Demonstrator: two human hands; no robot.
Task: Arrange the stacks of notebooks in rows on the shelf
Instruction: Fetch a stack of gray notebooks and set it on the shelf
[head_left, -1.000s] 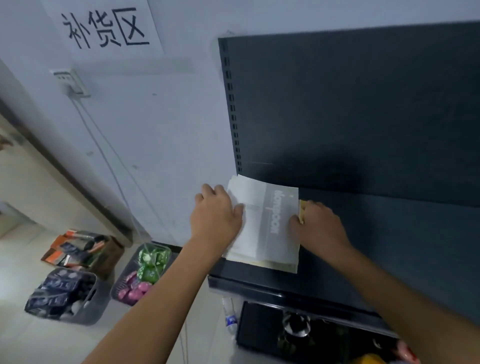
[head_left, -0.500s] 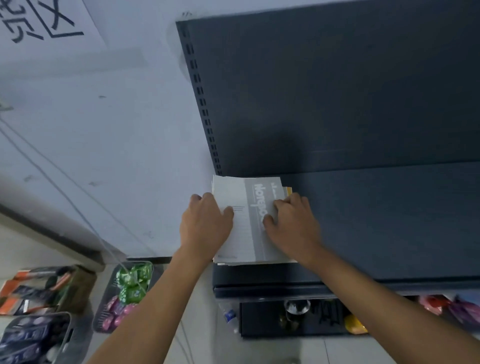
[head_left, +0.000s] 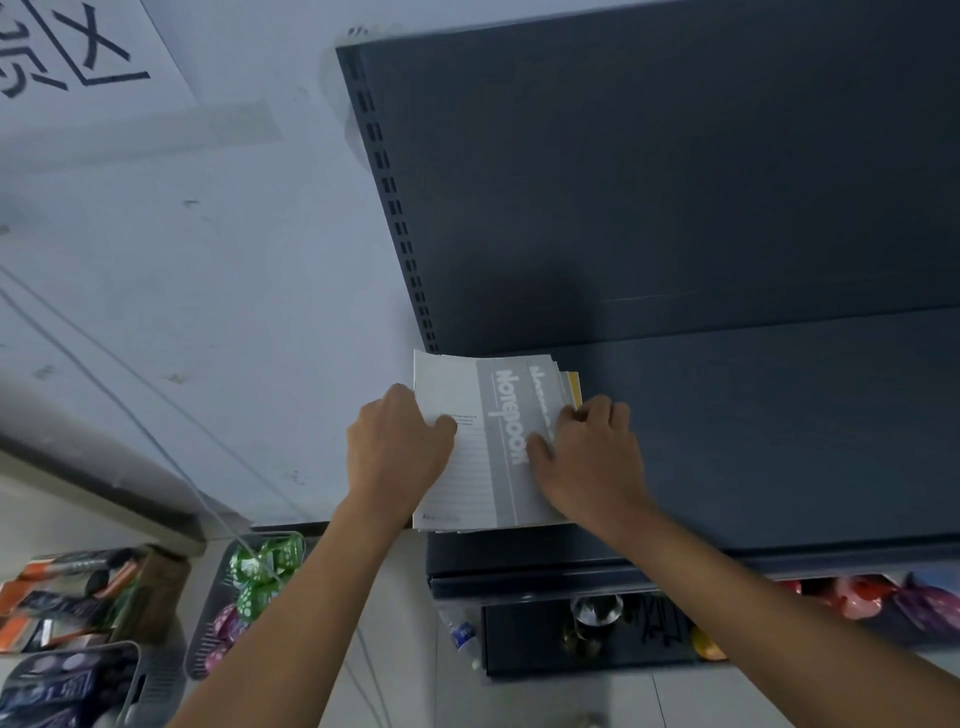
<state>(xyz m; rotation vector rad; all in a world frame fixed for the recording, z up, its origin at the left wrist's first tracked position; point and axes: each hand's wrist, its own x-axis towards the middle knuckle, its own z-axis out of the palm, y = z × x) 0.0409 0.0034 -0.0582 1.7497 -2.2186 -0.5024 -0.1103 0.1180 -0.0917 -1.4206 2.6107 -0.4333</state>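
- One stack of notebooks (head_left: 498, 467) is lying flat at the left end of the shelf (head_left: 753, 426), its far edge near the shelf's back panel (head_left: 649, 182).
- At the stack's far right corner three covers are fanning out: the grey top one with white lettering, a second grey one and a yellow one. I cannot count the ones beneath.
- I am using both hands, one on each side of the stack.
- My left hand (head_left: 397, 452) is grasping the stack's left edge, fingers curling over the side and thumb lying on the top cover.
- My right hand (head_left: 592, 462) is grasping the right edge, fingers bending around the fanned covers and thumb pressing on the grey band.
- Below and left of the shelf, two baskets are sitting on the floor: the basket of green and pink packets (head_left: 202, 634) nearer the shelf, and the basket of dark packets (head_left: 150, 686) farther left.
- One cardboard box (head_left: 161, 587) is standing beside them.
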